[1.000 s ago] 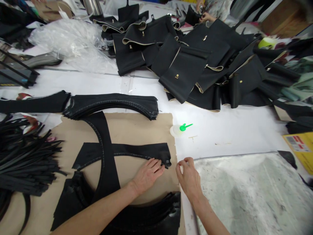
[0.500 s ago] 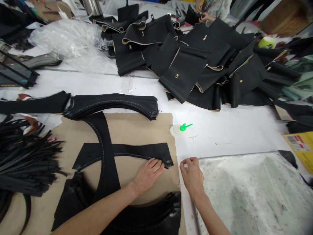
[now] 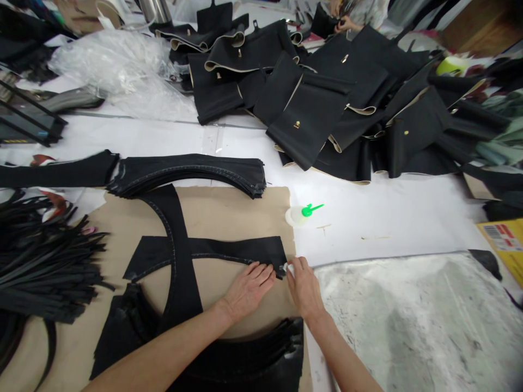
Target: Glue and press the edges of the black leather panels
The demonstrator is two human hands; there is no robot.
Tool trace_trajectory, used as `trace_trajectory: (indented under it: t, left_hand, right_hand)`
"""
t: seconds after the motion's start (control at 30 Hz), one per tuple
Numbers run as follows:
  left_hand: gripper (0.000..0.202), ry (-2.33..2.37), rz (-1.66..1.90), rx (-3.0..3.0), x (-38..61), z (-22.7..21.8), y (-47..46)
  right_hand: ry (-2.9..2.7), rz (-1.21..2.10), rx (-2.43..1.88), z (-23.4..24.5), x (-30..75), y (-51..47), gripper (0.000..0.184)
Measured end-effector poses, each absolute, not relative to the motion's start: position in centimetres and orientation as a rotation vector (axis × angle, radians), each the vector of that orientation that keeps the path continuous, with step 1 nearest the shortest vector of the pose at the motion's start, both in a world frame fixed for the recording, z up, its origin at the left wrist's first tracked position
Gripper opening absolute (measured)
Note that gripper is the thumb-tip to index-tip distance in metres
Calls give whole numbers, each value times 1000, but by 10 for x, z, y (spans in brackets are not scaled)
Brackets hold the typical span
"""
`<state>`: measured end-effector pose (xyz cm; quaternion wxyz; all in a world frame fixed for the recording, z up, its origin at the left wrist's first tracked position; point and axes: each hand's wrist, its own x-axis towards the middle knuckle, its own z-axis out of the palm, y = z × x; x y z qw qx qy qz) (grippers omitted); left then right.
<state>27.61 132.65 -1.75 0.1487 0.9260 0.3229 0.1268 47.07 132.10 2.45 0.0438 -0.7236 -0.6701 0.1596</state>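
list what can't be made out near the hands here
Head view, right hand: a whitish speck at its fingertips, too small to identify; grip unclear.
Head view, black curved strip: its lower right edge is covered by the left hand.
Head view, stack of black pieces: cut off by the bottom edge, partly under the left forearm.

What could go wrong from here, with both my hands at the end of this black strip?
1. The left hand presses only the right end of the black strip, which lies across a curved piece. A tug from the right hand may skew it at that crossing.
2. The green-capped bottle sits just beyond the right hand, at the edge of the brown paper. A quick reach might knock it over.
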Motion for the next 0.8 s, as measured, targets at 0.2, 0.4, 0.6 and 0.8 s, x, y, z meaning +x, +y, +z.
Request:
trace_trajectory:
  t: [0.2,0.4,0.6,0.8]
  left_hand:
    - [37,917,338,2677,276,-14,1328]
    - [37,915,357,2680,276,-16,1328]
    - [37,918,337,2658,275,-14,1328]
    - [37,918,349,2659,275,-17,1327]
  right_hand:
    - [-2059,433,-2097,35,463,1323,9]
    - [-2146,370,-2224,28,473,1323,8]
    - [-2080,460,-2060,36,469,1325,10]
    - [-2091,382,-2180,30,477,1326,12]
